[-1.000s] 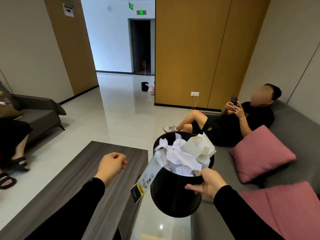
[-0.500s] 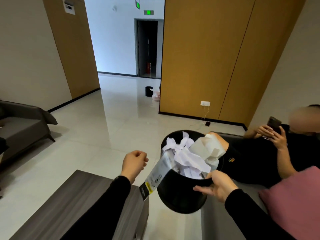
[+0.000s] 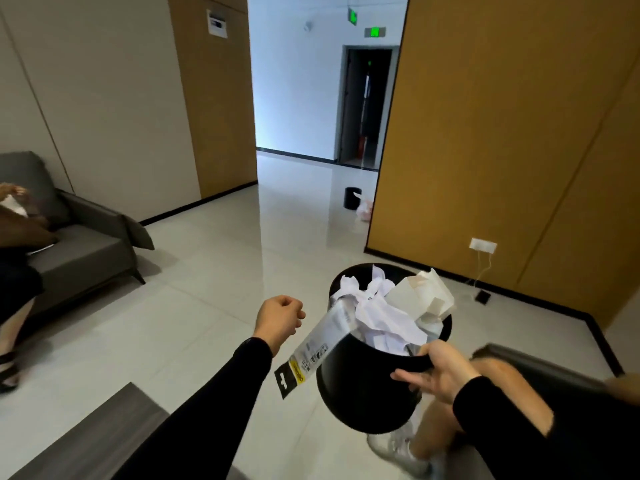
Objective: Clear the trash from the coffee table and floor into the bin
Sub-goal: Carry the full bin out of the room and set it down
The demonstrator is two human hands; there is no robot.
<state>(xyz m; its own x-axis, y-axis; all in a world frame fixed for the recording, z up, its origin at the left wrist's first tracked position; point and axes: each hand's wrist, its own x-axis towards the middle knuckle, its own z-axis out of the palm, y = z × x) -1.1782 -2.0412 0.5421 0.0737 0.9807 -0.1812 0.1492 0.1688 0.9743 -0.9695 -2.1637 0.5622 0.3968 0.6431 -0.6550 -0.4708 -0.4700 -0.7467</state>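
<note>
My right hand (image 3: 438, 370) grips the near rim of a round black bin (image 3: 360, 386) and holds it in the air, slightly tilted. The bin is heaped with crumpled white paper (image 3: 384, 313), and a long clear plastic package (image 3: 318, 344) with a black and yellow tag hangs out over its left rim. My left hand (image 3: 278, 318) floats to the left of the bin, curled into a loose fist with nothing in it. Only a corner of the dark wooden coffee table (image 3: 93, 431) shows at the lower left.
A grey sofa (image 3: 86, 251) with a seated person stands at the left. Another person's bent leg and white shoe (image 3: 398, 448) lie under the bin on a sofa at the right. A second small black bin (image 3: 352, 197) and a plastic bag sit far off in the hallway.
The view has swung left and forward, away from the right sofa and pink cushions. The coffee table has slid down out of frame. Both hands and the bin keep their pose.
</note>
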